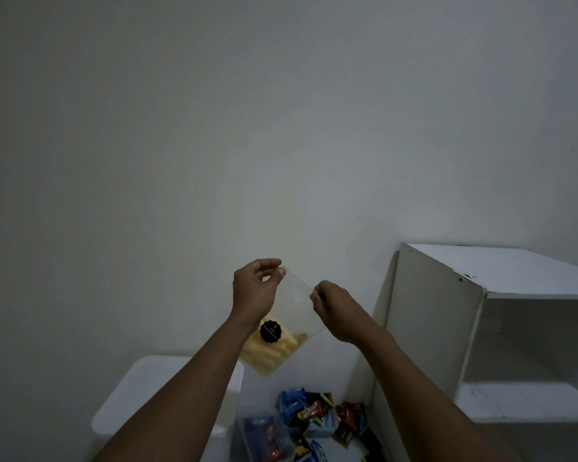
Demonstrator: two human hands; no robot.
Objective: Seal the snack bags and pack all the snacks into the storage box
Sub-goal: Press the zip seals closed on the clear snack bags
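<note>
A clear zip bag [292,315] with yellow stick snacks in its lower half and a round black label hangs in the air in front of the wall. My left hand [254,291] pinches the bag's top left corner. My right hand [334,308] pinches the top edge at the right. Both arms reach up from the bottom of the view. Below the bag lies a pile of small wrapped snacks [317,418] in blue, red and dark wrappers. A white storage box [127,395] stands at the lower left, partly hidden by my left forearm.
A white open shelf unit [474,321] stands at the right, close to my right arm. A plain grey-white wall fills the upper view. A clear packet of snacks [264,435] lies beside the pile, near the box.
</note>
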